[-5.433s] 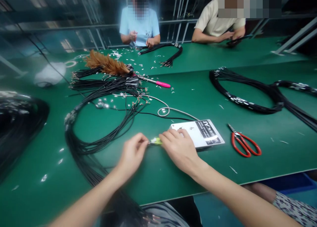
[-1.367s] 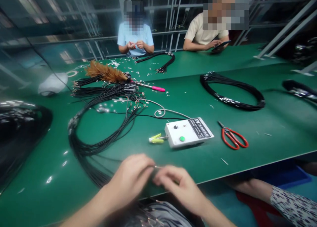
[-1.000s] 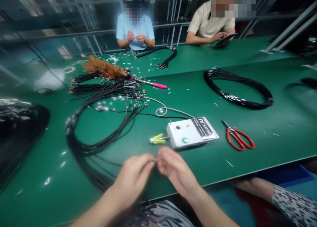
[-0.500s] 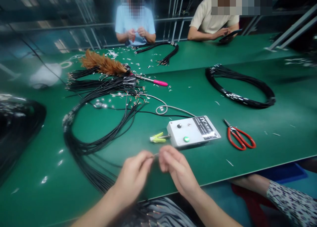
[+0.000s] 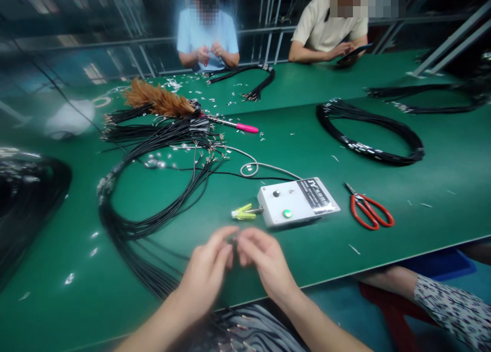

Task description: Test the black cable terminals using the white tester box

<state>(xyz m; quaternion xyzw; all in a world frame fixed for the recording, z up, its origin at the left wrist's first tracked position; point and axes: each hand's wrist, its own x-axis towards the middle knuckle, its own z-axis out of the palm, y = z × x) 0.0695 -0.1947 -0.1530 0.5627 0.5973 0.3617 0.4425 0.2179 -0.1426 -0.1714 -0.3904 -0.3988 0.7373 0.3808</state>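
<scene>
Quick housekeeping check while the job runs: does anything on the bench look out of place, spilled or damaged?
The feather duster lies across black cables, an odd spot for a cleaning tool. White scraps are strewn beyond it on the green table. I see no clear damage.

– Hands?
– Left hand (image 5: 205, 265) pinches a small dark piece (image 5: 233, 241), blurred; right hand (image 5: 266, 260) right up against it, grip unclear.
– Just past them?
– White box (image 5: 295, 201), green button (image 5: 287, 214), yellow clip (image 5: 244, 212) at its left end. Red-handled scissors (image 5: 367, 205) off right, apart from it.
– Left side?
– Looped black cables (image 5: 110, 219), feather duster (image 5: 159, 99) beyond the loop.
– Far side?
– Person in blue (image 5: 209, 32), person in cream (image 5: 318, 32).
</scene>
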